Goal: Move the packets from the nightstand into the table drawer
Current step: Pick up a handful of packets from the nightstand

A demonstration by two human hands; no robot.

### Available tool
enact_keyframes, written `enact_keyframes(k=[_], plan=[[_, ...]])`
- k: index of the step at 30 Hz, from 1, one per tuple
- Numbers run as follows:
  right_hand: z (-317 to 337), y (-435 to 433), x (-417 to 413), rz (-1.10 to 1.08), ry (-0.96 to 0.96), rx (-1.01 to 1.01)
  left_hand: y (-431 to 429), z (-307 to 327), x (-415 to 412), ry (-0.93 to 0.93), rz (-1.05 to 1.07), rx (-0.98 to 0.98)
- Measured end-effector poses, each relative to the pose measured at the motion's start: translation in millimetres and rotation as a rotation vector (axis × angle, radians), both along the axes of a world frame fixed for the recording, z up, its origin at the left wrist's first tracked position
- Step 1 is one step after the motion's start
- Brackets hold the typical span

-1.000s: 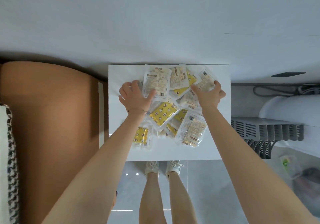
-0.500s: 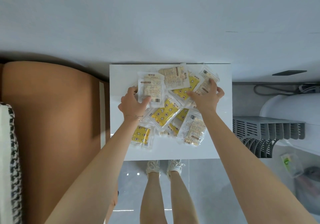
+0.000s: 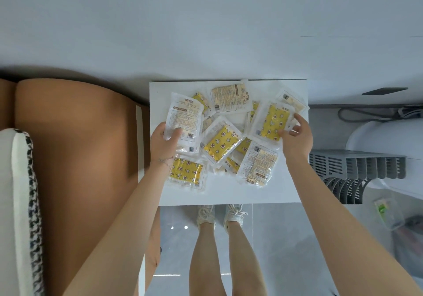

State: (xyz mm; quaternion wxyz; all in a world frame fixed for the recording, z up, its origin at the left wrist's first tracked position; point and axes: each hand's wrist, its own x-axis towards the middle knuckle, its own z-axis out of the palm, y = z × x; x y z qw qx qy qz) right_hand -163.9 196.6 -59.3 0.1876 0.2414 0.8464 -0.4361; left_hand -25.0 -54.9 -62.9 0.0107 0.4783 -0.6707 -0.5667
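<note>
From above the head: the left hand [image 3: 165, 143] has its fingers pinched round a pale printed packet [image 3: 184, 118] at the left edge of the heap, and the right hand [image 3: 297, 135] grips a yellow patterned packet [image 3: 273, 121] by its corner on the right. Both look raised off the pile, though from straight overhead I can't be sure how far. The rest of the packets [image 3: 219, 142] sprawl overlapped on the white nightstand [image 3: 290, 181], one near the front-left. Risk now: these slick wrappers overlap, so a lift may drag a neighbour along and tip it onto the floor [image 3: 274, 238]. That corner grip on the right looks thin; the packet could slip out mid-carry. No drawer in sight yet.
</note>
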Motion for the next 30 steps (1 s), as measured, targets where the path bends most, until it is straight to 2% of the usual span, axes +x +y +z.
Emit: enact_keyframes(k=[5, 11, 19, 26, 30], plan=[[4.7, 5.4, 11.6, -0.077, 0.029, -0.012, -2.7, 4.9, 19.5, 0.052, 0.138, 0.184], [20.9, 2.8, 18.9, -0.236, -0.02, -0.279, 4.6, 9.5, 34.6, 0.044, 0.18, 0.302], [60.0, -10.9, 55.1, -0.14, -0.342, -0.764, 5.5, 34.3, 53.2, 0.132, 0.307, 0.442], [96.6, -37.7, 101.4, -0.056, -0.479, -0.796, 6.8, 70.6, 91.5, 0.109, 0.332, 0.498], [120.8, -46.6, 116.8, 0.101, -0.492, -0.742, 15.0, 94.9, 124.1, 0.101, 0.438, 0.49]])
